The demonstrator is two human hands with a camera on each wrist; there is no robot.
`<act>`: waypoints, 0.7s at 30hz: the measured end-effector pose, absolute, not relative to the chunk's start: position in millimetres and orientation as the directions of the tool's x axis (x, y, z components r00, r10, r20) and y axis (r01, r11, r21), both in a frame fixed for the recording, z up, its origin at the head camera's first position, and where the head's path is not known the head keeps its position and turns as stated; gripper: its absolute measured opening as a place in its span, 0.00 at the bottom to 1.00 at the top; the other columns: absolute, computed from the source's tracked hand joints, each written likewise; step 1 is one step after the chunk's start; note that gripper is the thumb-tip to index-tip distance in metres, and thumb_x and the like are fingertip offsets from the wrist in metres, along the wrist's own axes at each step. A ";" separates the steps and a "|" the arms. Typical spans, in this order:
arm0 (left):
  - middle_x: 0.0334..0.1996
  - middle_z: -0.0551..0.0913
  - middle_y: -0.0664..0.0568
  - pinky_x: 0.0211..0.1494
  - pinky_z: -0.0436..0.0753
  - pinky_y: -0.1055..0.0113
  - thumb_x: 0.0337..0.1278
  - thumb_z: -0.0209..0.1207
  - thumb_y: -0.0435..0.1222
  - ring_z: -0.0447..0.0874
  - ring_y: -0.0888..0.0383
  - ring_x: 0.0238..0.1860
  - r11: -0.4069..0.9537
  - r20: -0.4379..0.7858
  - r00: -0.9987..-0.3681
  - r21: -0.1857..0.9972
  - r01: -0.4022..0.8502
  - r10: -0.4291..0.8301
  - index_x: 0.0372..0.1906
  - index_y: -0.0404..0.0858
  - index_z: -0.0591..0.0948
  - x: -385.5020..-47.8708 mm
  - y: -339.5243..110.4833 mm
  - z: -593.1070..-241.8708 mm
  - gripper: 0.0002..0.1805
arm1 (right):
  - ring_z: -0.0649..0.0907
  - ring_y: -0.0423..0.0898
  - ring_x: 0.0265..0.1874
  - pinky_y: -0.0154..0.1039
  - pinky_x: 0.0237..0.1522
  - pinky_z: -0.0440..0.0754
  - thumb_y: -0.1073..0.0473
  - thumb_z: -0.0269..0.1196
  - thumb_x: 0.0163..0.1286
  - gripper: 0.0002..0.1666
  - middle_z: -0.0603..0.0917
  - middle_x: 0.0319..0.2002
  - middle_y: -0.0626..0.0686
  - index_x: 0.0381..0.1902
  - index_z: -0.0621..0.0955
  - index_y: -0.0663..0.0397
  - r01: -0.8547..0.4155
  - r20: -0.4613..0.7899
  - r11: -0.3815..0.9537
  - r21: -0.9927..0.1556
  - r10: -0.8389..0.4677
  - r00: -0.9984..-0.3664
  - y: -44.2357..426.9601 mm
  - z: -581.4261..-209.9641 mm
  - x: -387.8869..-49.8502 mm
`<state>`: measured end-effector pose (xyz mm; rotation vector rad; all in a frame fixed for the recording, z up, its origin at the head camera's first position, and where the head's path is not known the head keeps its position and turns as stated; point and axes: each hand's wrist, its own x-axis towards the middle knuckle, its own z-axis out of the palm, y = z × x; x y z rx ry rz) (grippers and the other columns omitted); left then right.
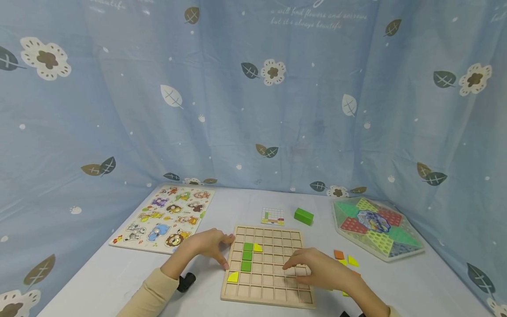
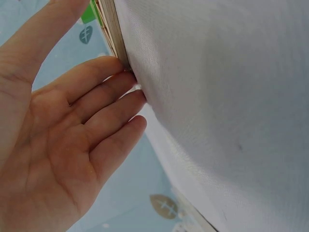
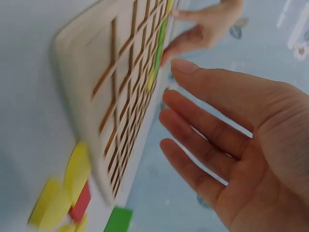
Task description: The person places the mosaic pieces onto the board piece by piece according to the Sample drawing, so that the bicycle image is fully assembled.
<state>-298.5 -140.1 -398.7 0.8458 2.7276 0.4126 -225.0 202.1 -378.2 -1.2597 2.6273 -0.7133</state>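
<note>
A wooden grid board (image 1: 273, 281) lies on the table, with several green square tiles (image 1: 246, 266) in a column. One yellow quarter-round tile (image 1: 258, 248) lies beside the top of that column; another (image 1: 233, 277) sits lower left. My left hand (image 1: 210, 246) is at the board's left edge; in the left wrist view its nearly straight fingers (image 2: 104, 87) touch the board's side. Over the board's right part hovers my right hand (image 1: 317, 268), fingers loosely bent and apart, holding nothing. Its open palm shows in the right wrist view.
Loose orange and yellow pieces (image 1: 353, 261) lie right of the board, partly hidden by my right arm. Behind the board are a pattern card (image 1: 273, 216) and a green block (image 1: 303, 216). An animal puzzle (image 1: 166, 215) lies left, a hexagonal game board (image 1: 376, 229) right.
</note>
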 end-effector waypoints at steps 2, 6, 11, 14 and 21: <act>0.65 0.72 0.48 0.66 0.69 0.51 0.33 0.75 0.52 0.68 0.45 0.66 0.789 -0.156 -0.798 0.344 0.509 0.582 0.65 0.39 0.74 -298.1 -139.3 -398.7 0.47 | 0.80 0.40 0.48 0.39 0.43 0.83 0.58 0.69 0.62 0.16 0.82 0.47 0.39 0.49 0.85 0.46 -0.680 0.078 0.552 -0.482 -0.747 -0.660 211.8 -378.5 -224.9; 0.65 0.72 0.48 0.66 0.69 0.51 0.32 0.75 0.52 0.68 0.44 0.66 0.784 -0.156 -0.794 0.351 0.512 0.588 0.65 0.39 0.74 -298.2 -138.2 -398.7 0.47 | 0.81 0.41 0.48 0.43 0.45 0.83 0.55 0.69 0.62 0.14 0.83 0.46 0.39 0.46 0.86 0.45 -0.644 0.067 0.589 -0.488 -0.711 -0.700 231.1 -380.1 -229.1; 0.66 0.72 0.49 0.66 0.69 0.52 0.33 0.75 0.52 0.67 0.46 0.66 0.792 -0.172 -0.798 0.355 0.496 0.577 0.66 0.40 0.73 -299.4 -138.2 -398.9 0.48 | 0.82 0.43 0.47 0.44 0.46 0.83 0.58 0.69 0.62 0.14 0.84 0.45 0.42 0.47 0.85 0.49 -0.620 0.052 0.596 -0.509 -0.698 -0.714 251.5 -382.3 -240.7; 0.65 0.72 0.49 0.66 0.69 0.52 0.32 0.76 0.52 0.67 0.46 0.67 0.797 -0.179 -0.803 0.360 0.485 0.569 0.66 0.41 0.74 -299.2 -138.9 -398.4 0.48 | 0.82 0.45 0.46 0.43 0.45 0.83 0.60 0.69 0.62 0.14 0.84 0.44 0.42 0.46 0.85 0.49 -0.597 0.038 0.618 -0.511 -0.678 -0.734 261.4 -384.3 -247.2; 0.65 0.72 0.49 0.66 0.69 0.52 0.32 0.76 0.52 0.67 0.45 0.66 0.794 -0.177 -0.801 0.366 0.486 0.571 0.65 0.41 0.74 -299.2 -140.2 -398.5 0.48 | 0.81 0.45 0.39 0.41 0.38 0.83 0.64 0.69 0.60 0.13 0.85 0.40 0.46 0.44 0.85 0.52 -0.550 0.026 0.654 -0.519 -0.631 -0.776 279.7 -393.6 -257.1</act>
